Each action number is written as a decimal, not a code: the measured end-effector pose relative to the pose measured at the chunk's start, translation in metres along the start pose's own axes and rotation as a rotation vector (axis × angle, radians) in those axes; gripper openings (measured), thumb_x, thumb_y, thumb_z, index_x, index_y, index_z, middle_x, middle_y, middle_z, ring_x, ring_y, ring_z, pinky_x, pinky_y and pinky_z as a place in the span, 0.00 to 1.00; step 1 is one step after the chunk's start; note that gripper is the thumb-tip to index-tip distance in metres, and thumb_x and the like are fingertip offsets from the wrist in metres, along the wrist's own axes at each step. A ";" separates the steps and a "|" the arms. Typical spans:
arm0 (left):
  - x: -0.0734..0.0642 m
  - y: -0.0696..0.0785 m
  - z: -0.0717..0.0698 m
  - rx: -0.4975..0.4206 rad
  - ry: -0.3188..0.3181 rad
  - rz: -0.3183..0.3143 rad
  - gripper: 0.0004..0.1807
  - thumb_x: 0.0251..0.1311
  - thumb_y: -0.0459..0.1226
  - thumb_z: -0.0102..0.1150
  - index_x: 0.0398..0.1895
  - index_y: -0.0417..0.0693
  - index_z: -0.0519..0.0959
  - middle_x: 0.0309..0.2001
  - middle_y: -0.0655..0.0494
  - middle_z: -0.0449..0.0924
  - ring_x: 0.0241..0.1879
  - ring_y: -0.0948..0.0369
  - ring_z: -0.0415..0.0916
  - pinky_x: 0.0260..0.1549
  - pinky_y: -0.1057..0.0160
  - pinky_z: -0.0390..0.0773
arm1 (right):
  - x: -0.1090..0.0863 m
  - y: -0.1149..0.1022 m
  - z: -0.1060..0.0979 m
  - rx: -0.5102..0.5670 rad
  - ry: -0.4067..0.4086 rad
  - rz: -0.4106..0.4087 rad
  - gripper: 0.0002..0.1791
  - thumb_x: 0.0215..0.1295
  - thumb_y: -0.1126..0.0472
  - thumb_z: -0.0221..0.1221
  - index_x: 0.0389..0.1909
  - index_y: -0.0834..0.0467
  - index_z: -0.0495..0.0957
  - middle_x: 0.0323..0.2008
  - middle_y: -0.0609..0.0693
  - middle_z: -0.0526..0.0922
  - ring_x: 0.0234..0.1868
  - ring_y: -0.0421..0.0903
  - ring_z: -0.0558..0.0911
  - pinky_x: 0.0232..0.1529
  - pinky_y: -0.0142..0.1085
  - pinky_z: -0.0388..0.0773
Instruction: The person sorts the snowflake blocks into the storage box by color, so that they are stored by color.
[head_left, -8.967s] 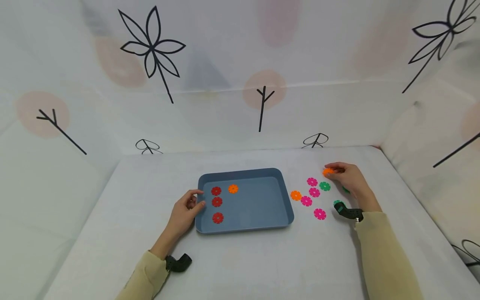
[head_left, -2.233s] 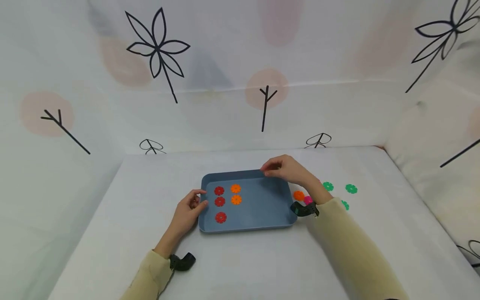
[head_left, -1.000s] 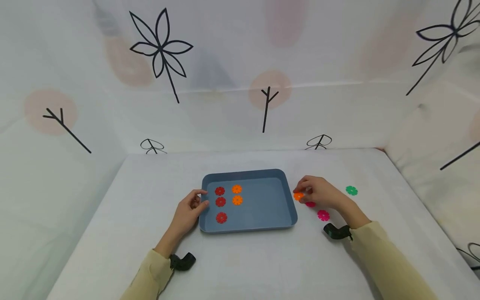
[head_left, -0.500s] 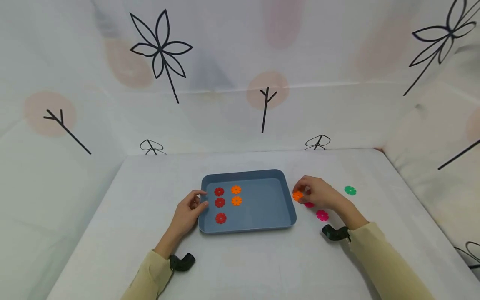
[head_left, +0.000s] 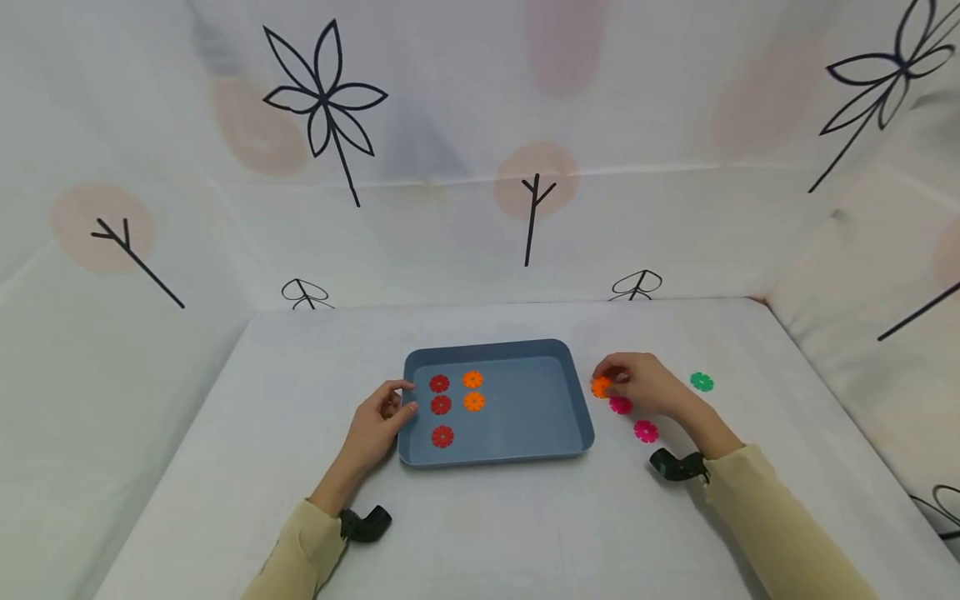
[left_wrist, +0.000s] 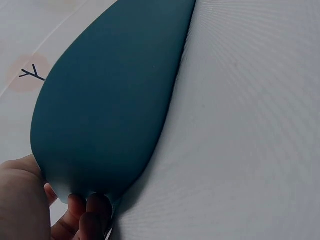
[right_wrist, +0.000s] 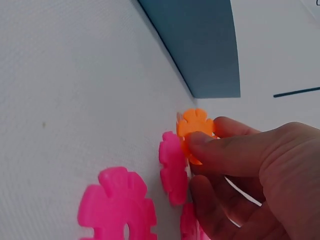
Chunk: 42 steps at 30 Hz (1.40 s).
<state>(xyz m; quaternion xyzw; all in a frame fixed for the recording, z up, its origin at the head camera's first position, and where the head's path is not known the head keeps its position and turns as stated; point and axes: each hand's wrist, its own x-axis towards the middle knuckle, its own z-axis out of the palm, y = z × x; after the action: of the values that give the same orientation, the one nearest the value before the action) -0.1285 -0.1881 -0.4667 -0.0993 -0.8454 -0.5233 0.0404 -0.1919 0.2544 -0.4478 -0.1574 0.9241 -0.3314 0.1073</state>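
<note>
My left hand (head_left: 375,423) grips the left end of a blue-grey tray (head_left: 531,417), thumb at the rim; in the left wrist view its fingers curl at the end of the tray (left_wrist: 110,100). Inside the tray lie a column of red flower-shaped discs (head_left: 441,405) and two orange ones (head_left: 473,401). Just right of the tray, my right hand (head_left: 643,385) pinches an orange flower-shaped disc (right_wrist: 196,122) between thumb and finger. The held disc looks tilted up in the right wrist view. Pink discs (head_left: 646,431) lie beneath and beside this hand.
A green disc (head_left: 702,382) lies farther right on the white table (head_left: 510,533). My right hand and forearm hide part of the table there. A patterned cloth backdrop (head_left: 450,242) stands behind the table and along its sides.
A second orange disc has come into the tray since the oldest frame. My right hand went from above the tray back right, pinched another orange disc and shifted it slightly. My left hand stays put.
</note>
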 end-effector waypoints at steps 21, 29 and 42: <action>0.002 -0.019 0.004 0.009 0.013 -0.002 0.17 0.66 0.39 0.64 0.56 0.45 0.78 0.29 0.54 0.68 0.23 0.62 0.63 0.25 0.65 0.64 | -0.009 -0.011 -0.026 0.044 0.049 0.035 0.11 0.65 0.67 0.63 0.48 0.59 0.83 0.44 0.56 0.83 0.47 0.58 0.82 0.42 0.43 0.82; 0.006 -0.020 0.003 0.007 0.002 0.009 0.17 0.67 0.40 0.63 0.56 0.47 0.78 0.29 0.54 0.69 0.23 0.62 0.63 0.26 0.65 0.65 | 0.000 -0.028 -0.033 0.107 0.099 -0.016 0.09 0.66 0.67 0.62 0.46 0.59 0.83 0.43 0.55 0.84 0.43 0.56 0.85 0.40 0.44 0.82; 0.005 -0.023 0.003 -0.001 0.000 -0.002 0.17 0.67 0.40 0.63 0.56 0.48 0.78 0.29 0.54 0.69 0.22 0.62 0.62 0.26 0.65 0.64 | 0.030 -0.068 -0.013 0.188 0.032 -0.098 0.09 0.66 0.67 0.63 0.46 0.61 0.84 0.41 0.57 0.82 0.40 0.54 0.86 0.41 0.46 0.82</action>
<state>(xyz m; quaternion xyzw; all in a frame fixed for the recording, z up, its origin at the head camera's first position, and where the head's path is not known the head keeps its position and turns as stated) -0.1380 -0.1941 -0.4872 -0.0984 -0.8451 -0.5240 0.0398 -0.2089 0.2012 -0.3968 -0.1862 0.8816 -0.4241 0.0904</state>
